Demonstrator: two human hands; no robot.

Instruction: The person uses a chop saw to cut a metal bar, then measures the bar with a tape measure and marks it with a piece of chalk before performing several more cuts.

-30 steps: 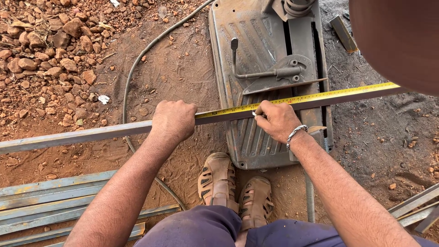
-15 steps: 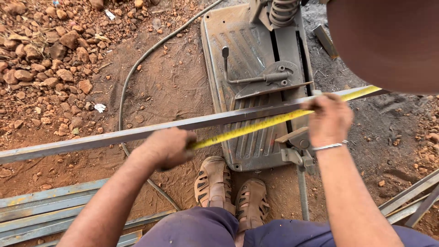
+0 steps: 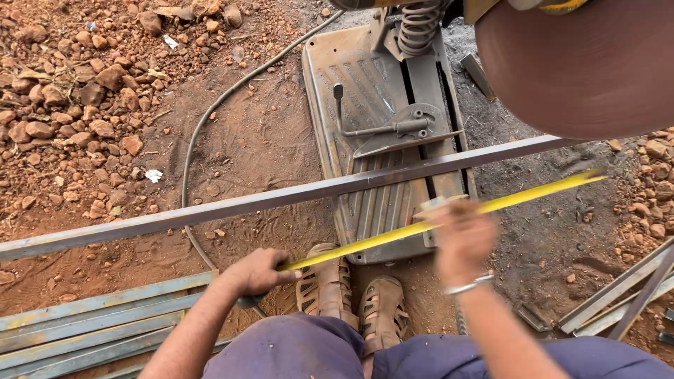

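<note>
A long grey steel bar (image 3: 281,198) lies across the base of a cut-off saw (image 3: 372,126). A yellow tape measure blade (image 3: 533,191) stretches out below the bar, lifted clear of it. My left hand (image 3: 256,272) grips the tape's case end near my knee. My right hand (image 3: 460,235), blurred with motion and wearing a bracelet, holds the blade near its middle. The saw's large brown cutting disc (image 3: 583,63) hangs over the bar's right end. My sandalled feet (image 3: 351,302) stand just in front of the saw base.
A black cable (image 3: 203,133) curves over the red dirt left of the saw. Reddish stones (image 3: 70,91) cover the ground at the upper left. Stacked steel bars (image 3: 84,323) lie at the lower left, and more bars (image 3: 625,295) at the lower right.
Both hands have pulled the tape measure off the steel bar toward me. My left hand dropped down and back; my right hand slid left along the blade. The bar stays on the saw.
</note>
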